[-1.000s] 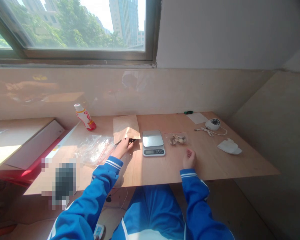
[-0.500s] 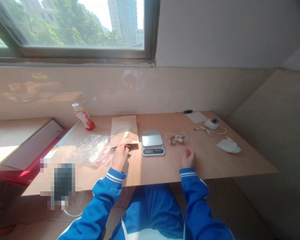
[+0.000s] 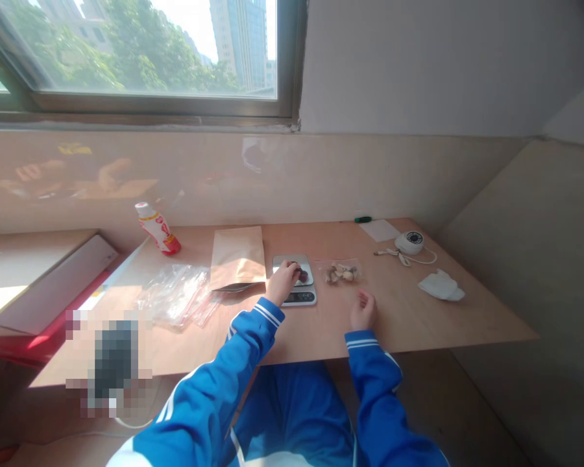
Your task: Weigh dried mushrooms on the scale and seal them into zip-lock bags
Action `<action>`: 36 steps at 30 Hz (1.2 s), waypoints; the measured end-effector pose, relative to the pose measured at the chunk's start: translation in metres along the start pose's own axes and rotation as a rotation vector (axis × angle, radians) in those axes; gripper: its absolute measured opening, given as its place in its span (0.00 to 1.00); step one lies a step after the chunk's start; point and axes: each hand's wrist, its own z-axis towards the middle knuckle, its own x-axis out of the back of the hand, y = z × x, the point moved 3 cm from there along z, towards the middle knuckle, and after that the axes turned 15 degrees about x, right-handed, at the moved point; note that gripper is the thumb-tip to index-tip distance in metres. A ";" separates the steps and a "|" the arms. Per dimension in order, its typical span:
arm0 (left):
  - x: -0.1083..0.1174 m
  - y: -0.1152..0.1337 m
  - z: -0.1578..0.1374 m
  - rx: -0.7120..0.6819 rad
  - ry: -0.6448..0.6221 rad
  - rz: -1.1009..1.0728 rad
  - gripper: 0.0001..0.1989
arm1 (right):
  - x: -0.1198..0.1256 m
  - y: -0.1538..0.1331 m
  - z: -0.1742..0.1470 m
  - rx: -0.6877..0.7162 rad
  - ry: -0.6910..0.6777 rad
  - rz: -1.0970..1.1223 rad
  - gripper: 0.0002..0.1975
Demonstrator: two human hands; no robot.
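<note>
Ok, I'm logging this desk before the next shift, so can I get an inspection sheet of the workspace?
Surface: wooden table, sunlit.
Job's things: kitchen scale with small dark pieces on its pan; brown paper pouch beside it; small clear bag of nuts.
Clutter: pile of clear bags, red-and-white bottle, white cloth, paper sheet, green pen.
Hands: left hand over the scale pan; right hand loosely curled, holding nothing that shows.
Cables: white cord by round white device.
Surroundings: window, bare wall.
</note>
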 end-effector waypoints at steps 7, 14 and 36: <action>-0.001 -0.014 0.003 0.015 0.057 0.027 0.20 | -0.002 0.001 0.000 0.007 -0.007 0.018 0.15; -0.005 -0.027 0.025 0.069 0.135 0.062 0.18 | -0.002 -0.010 0.000 0.070 -0.076 0.033 0.14; -0.017 -0.012 -0.020 -0.065 0.084 0.219 0.19 | -0.065 -0.080 0.046 0.406 -0.394 -0.224 0.08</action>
